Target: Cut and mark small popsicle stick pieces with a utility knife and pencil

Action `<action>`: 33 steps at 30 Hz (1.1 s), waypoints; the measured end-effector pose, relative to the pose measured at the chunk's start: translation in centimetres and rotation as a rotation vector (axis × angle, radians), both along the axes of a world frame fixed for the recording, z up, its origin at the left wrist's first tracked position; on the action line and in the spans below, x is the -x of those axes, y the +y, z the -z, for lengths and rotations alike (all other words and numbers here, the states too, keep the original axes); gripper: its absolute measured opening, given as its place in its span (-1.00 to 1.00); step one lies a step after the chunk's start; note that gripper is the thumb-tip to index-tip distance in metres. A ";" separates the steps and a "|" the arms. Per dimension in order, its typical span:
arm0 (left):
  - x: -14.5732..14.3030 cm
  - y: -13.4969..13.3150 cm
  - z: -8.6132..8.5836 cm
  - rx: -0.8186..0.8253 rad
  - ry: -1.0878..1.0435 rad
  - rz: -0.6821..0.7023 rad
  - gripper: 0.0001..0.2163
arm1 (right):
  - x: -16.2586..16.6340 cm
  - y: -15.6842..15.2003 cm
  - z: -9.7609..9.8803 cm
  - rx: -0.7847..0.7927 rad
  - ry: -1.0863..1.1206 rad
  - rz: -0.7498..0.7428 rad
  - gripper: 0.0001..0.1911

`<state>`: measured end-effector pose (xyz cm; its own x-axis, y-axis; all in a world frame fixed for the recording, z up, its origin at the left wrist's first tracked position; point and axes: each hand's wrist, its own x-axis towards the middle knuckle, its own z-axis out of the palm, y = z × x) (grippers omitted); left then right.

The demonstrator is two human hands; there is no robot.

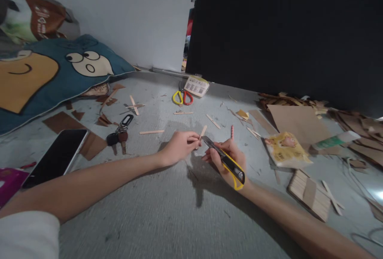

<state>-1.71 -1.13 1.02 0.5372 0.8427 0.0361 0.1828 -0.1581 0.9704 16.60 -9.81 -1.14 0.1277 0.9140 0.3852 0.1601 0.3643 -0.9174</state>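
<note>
Between the fingertips of my left hand (182,146) is a small wooden craft stick (204,130), its upper end poking up and away from me. My right hand (230,156) is closed around a yellow and black utility knife (229,161). The knife's tip meets or nearly meets the stick close to my left fingertips; I cannot tell whether it touches. More craft sticks lie loose on the grey surface (155,215), one stick (151,132) left of my left hand and another stick (213,121) beyond it. A red patterned stick (232,132) is just past my right hand.
Scissors (183,97) lie at the back. Keys (121,134), a phone (56,157) and a blue cushion (86,79) are on the left. To the right are a yellow packet (287,149), a glue tube (336,140), a bundle of craft sticks (309,194) and cardboard (302,121).
</note>
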 end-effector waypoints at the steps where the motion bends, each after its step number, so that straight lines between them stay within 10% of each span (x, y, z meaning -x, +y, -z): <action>1: 0.0 0.1 0.1 0.019 -0.011 0.004 -0.92 | -0.1 0.0 0.1 0.006 -0.009 0.000 -0.73; 18: 0.1 1.0 0.0 0.121 -0.157 0.051 -0.94 | -0.4 0.3 0.7 -0.075 -0.236 -0.015 -0.81; 33: 0.0 0.5 0.0 0.091 -0.098 0.017 -0.97 | 0.2 0.8 0.2 0.016 0.076 -0.034 -0.67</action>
<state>-1.71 -0.66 1.01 0.5489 0.8358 0.0132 0.0844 -0.0711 0.9939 16.37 -8.99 -1.33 0.1250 0.9242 0.3608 0.0778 0.3534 -0.9322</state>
